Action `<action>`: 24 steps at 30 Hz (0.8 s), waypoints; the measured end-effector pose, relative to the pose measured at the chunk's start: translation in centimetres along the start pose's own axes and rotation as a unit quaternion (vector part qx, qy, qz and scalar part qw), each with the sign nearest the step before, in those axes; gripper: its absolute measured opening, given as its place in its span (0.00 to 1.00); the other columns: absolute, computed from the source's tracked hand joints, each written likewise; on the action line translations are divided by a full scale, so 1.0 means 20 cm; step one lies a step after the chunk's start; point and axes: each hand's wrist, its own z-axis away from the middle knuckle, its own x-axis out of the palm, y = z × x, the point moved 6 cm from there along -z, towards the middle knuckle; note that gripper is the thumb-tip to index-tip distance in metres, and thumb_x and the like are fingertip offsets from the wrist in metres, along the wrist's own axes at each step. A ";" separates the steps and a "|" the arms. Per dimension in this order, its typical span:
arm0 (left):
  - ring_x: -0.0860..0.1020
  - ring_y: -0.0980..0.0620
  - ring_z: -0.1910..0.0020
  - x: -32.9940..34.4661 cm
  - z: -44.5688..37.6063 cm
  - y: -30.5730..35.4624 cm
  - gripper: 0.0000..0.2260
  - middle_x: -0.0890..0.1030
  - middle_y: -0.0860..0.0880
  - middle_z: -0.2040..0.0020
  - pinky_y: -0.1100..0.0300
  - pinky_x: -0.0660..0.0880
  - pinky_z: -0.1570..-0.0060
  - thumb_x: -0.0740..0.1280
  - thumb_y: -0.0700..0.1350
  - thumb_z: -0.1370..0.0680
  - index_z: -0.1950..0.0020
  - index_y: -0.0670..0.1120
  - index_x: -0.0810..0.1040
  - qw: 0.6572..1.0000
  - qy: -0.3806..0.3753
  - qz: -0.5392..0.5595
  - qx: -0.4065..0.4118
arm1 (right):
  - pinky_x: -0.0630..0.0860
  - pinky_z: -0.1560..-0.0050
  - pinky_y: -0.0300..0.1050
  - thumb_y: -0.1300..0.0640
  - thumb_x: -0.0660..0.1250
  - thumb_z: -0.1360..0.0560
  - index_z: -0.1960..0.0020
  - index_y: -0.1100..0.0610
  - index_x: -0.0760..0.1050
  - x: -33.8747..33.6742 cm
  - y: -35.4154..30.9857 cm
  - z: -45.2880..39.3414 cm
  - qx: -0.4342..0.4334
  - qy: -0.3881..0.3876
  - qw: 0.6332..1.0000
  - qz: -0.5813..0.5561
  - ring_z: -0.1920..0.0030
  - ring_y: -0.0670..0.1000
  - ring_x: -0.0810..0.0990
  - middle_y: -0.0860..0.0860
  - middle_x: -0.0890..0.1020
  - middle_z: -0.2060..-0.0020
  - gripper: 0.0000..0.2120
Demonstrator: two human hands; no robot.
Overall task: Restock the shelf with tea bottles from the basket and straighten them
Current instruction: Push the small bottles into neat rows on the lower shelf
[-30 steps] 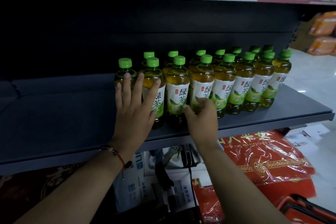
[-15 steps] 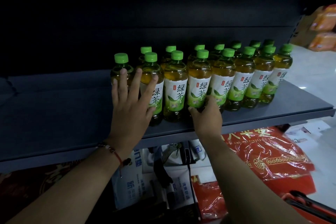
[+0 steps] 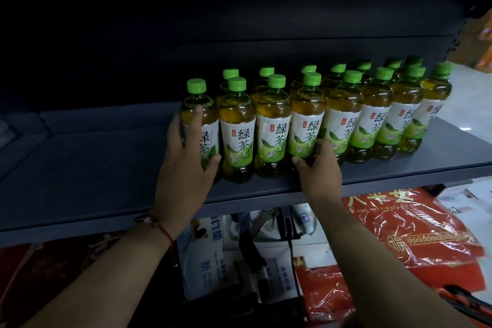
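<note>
A person's left hand [image 3: 186, 165] wraps the end bottle [image 3: 198, 125] of the front row, while the right hand [image 3: 318, 168] cups the base of a middle bottle [image 3: 306, 125]. Two rows of tea bottles [image 3: 346, 114] stand on the shelf [image 3: 93, 168], whose left half stays bare; restocking looks part-done, and only a sliver of what may be the basket [image 3: 468, 301] shows.

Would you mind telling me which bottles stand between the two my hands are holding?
In the head view, two front-row bottles stand between the left hand's bottle and the right hand's bottle.
</note>
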 end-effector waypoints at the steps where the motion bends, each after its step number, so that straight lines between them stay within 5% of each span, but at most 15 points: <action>1: 0.67 0.45 0.30 0.00 0.01 -0.01 0.42 0.51 0.52 0.23 0.46 0.76 0.43 0.68 0.47 0.24 0.26 0.68 0.39 1.000 -0.004 0.015 0.000 | 0.73 0.41 0.50 0.57 0.73 0.26 0.34 0.56 0.70 0.00 0.00 0.00 0.001 0.000 1.000 -0.002 0.37 0.55 0.76 0.53 0.78 0.39 0.23; 7: 0.76 0.47 0.44 0.05 0.02 -0.03 0.46 0.61 0.48 0.29 0.58 0.75 0.57 0.67 0.44 0.23 0.29 0.70 0.32 0.999 -0.013 0.027 -0.023 | 0.72 0.42 0.48 0.56 0.73 0.26 0.34 0.55 0.70 0.00 -0.01 0.02 -0.004 -0.005 1.000 -0.003 0.38 0.55 0.76 0.52 0.78 0.39 0.23; 14: 0.75 0.47 0.43 0.03 0.04 -0.02 0.47 0.63 0.47 0.32 0.56 0.76 0.57 0.68 0.44 0.24 0.31 0.72 0.32 1.000 -0.002 0.022 -0.014 | 0.74 0.37 0.55 0.55 0.74 0.28 0.31 0.51 0.67 0.01 0.00 0.02 -0.006 -0.023 1.000 -0.009 0.35 0.53 0.75 0.49 0.77 0.36 0.28; 24: 0.74 0.47 0.42 0.07 0.02 -0.04 0.47 0.62 0.46 0.30 0.59 0.73 0.58 0.69 0.46 0.24 0.29 0.69 0.32 1.000 -0.012 -0.005 -0.007 | 0.70 0.40 0.46 0.57 0.72 0.25 0.30 0.51 0.68 0.02 -0.01 0.02 0.001 -0.040 0.999 -0.020 0.34 0.53 0.74 0.48 0.78 0.35 0.26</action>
